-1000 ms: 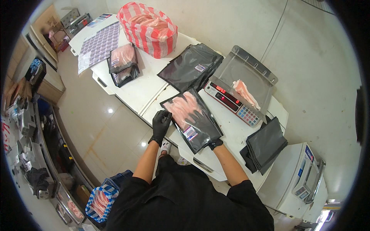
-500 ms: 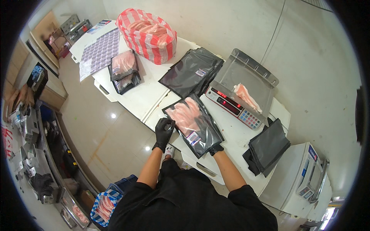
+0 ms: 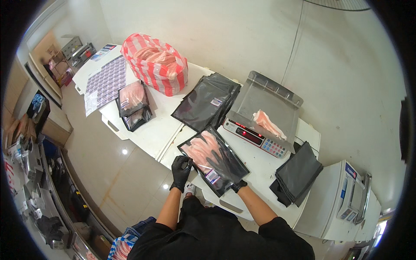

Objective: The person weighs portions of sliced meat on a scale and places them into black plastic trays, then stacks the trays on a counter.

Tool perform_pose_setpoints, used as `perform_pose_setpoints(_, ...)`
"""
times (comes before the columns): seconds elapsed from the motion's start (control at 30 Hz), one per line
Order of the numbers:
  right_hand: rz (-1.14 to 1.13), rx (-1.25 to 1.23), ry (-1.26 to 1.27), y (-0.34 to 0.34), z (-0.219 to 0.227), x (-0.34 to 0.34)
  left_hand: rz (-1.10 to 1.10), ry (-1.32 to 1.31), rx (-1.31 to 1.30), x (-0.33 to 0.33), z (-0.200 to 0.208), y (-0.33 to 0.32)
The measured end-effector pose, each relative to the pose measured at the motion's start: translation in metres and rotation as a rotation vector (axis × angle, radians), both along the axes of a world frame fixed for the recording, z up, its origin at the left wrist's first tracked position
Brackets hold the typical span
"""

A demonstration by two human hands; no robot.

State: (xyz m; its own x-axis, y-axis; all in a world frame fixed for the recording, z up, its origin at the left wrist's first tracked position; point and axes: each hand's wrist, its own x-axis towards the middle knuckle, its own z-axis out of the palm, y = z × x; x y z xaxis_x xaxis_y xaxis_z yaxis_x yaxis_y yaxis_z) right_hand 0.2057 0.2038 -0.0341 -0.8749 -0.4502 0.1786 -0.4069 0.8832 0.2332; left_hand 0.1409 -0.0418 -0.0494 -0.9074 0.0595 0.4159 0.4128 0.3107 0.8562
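Note:
A vacuum pouch (image 3: 232, 161), clear on top with black edges and a small label, lies at the table's front edge. Pink meat slices (image 3: 203, 149) fill its far left part. My left hand (image 3: 180, 168), in a black glove, pinches the pouch's left edge. Through the clear film my right hand (image 3: 222, 164), also gloved black, shows inside the pouch, its fingers stretched flat against the slices. Beyond the pouch stands a scale (image 3: 264, 141) with a lit red display. One meat strip (image 3: 268, 124) rests on its grey tray.
Stacked black pouches (image 3: 203, 104) lie left of the scale, more dark pouches (image 3: 299, 173) to its right. Farther left are filled meat packs (image 3: 133, 97), a sheet of labels (image 3: 106, 82) and a red-and-white striped bag (image 3: 171, 80) of meat. A white appliance (image 3: 333, 203) stands at right.
My right hand has slid deeper into the pouch, its fingers now over the meat. My left hand keeps its hold on the edge. The whole view has shifted, with things lower in the picture.

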Motion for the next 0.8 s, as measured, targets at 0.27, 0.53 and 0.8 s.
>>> perform_pose_setpoints(0.27,0.065,0.246,0.182,0.012,-0.005,-0.004,0.005,-0.028,0.007,0.0,0.003,0.001)
perform_pose_setpoints(0.53,-0.049,0.327,0.218,0.006,-0.058,-0.015,-0.033,-0.009,0.054,-0.005,-0.001,0.005)
perform_pose_setpoints(0.8,0.048,-0.59,0.085,-0.039,0.077,-0.029,0.004,0.001,-0.045,0.001,0.008,0.003)
